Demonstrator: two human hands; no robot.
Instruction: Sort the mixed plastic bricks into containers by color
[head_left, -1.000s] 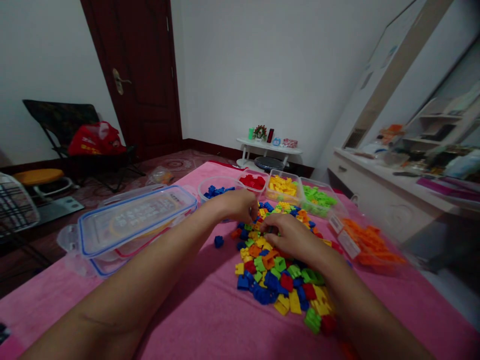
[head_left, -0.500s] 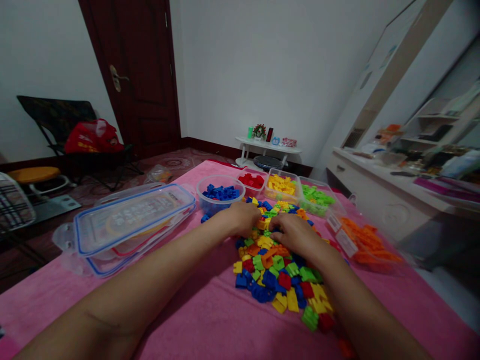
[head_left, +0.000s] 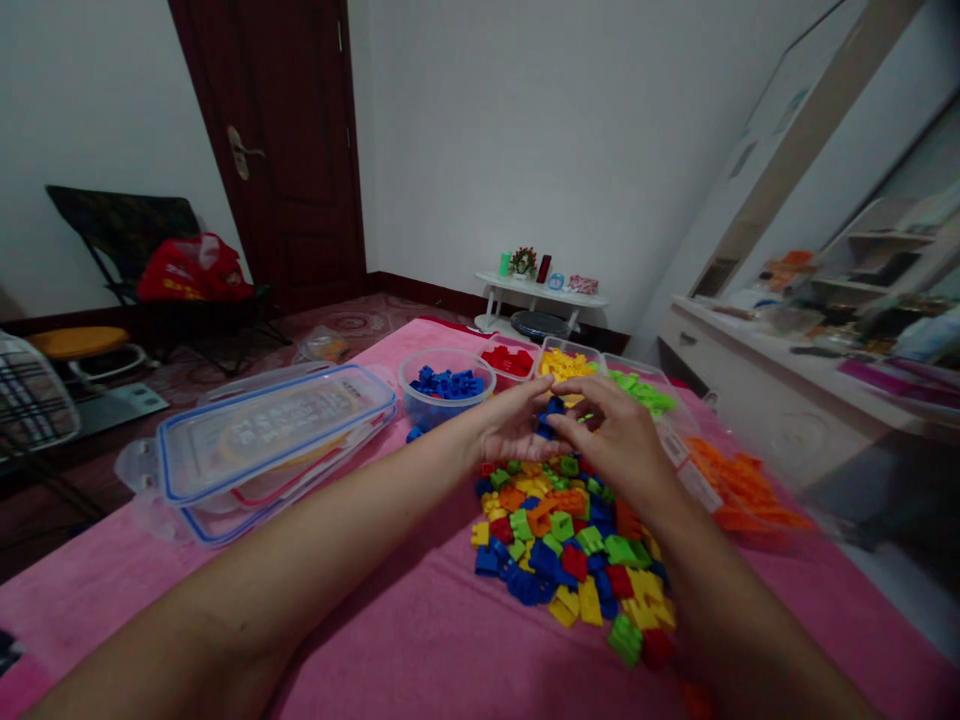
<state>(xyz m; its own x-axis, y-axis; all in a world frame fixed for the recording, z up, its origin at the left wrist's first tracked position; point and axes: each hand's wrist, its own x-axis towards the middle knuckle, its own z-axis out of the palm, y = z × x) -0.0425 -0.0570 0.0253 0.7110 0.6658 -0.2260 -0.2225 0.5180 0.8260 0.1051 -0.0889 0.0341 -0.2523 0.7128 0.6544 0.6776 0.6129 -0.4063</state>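
Both my hands are raised just above a heap of toy building blocks in mixed colours. My left hand is cupped, palm turned inward, its thumb and fingers around a dark blue building block. From the other side, my right hand curls its thumb and fingers onto that same block. The fingers partly hide it, so I cannot tell whether it is one piece or more. Behind the hands stand a round tub of blue blocks and boxes of red blocks, yellow blocks and green blocks.
Stacked clear lids with blue rims lie on the left of the pink cloth. A box of orange blocks stands at the right. Beyond are a low white table, a door and a folding chair with a red bag.
Both hands have lifted from the heap and come together, turning toward each other. A blue building block now shows between their fingers. The view has shifted slightly.
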